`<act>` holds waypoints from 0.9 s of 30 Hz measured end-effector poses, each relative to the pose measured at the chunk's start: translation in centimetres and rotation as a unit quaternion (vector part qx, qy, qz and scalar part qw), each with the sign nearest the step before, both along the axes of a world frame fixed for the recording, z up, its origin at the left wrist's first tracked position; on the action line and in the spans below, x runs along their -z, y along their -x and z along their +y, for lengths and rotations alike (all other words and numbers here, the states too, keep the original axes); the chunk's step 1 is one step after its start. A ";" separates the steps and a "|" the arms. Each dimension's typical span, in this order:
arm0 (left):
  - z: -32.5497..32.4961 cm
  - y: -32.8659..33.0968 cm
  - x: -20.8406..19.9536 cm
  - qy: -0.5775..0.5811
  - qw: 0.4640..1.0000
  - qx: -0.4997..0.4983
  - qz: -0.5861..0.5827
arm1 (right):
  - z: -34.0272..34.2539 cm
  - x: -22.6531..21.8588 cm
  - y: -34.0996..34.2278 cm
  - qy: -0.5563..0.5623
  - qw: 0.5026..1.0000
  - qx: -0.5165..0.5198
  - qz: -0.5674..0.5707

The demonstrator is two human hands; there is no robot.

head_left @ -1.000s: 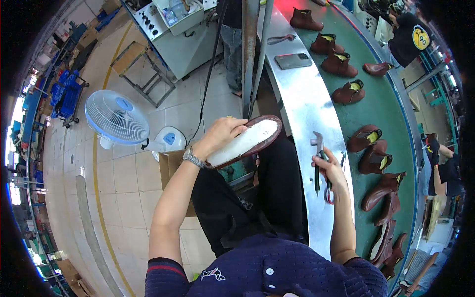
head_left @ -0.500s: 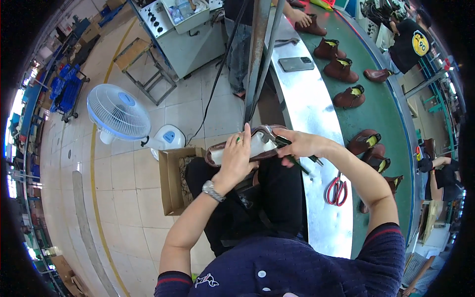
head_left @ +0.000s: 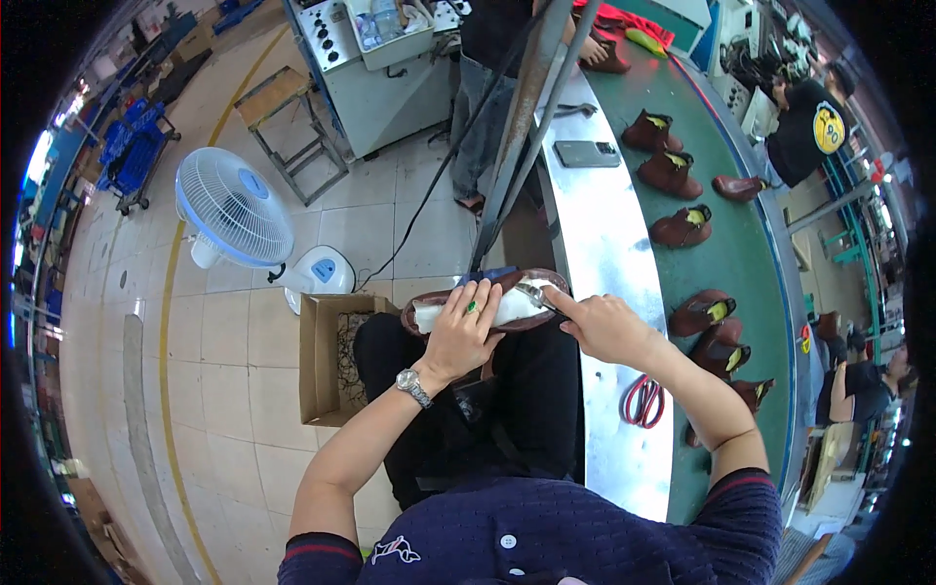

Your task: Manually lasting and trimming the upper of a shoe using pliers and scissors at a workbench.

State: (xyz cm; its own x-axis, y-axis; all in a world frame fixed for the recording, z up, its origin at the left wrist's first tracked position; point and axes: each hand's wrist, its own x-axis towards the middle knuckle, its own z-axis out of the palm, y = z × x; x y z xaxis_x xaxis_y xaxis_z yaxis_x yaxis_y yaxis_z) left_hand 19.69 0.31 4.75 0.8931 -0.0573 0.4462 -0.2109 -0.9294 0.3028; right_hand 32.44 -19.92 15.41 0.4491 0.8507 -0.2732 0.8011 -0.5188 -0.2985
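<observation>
"While the brown shoe is held sole-up above the dark trousers, which way does its long axis run?"

"Side to side, rising slightly toward its right end, which comes close to the metal counter."

"Which hand is nearer that end?"

"The right hand. Its grip is clenched on a metal-headed tool, handle mostly hidden, so the shoe lies to the left of that grip."

"Touching the sole?"

"The tool's head lies over the white part near the right end; it looks like contact, but I can't be sure."

"And the left hand?"

"Across the shoe's middle, fingers slanting over the underside. That grip is grasping the shoe."

"Those red-handled scissors?"

"On the counter, beside the right forearm, apart from both grips."
</observation>
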 end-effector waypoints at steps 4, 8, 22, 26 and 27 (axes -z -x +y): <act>-0.1 -0.7 0.2 -0.042 0.999 -0.001 -0.018 | 3.4 -1.7 1.3 -0.146 0.976 0.135 0.085; -0.2 0.1 1.4 -0.061 0.998 0.004 -0.019 | 3.4 1.0 0.9 -0.079 0.992 0.092 0.034; -0.8 -0.9 0.2 0.035 0.999 -0.028 -0.012 | 5.8 2.0 3.0 -0.034 0.991 0.125 -0.015; 1.0 -1.1 -3.3 -0.021 0.987 -0.130 0.086 | 5.7 1.5 2.5 0.020 0.993 0.112 -0.018; 2.4 -1.0 -3.0 0.004 0.984 -0.073 0.160 | 6.0 1.1 2.1 0.022 0.993 0.111 -0.017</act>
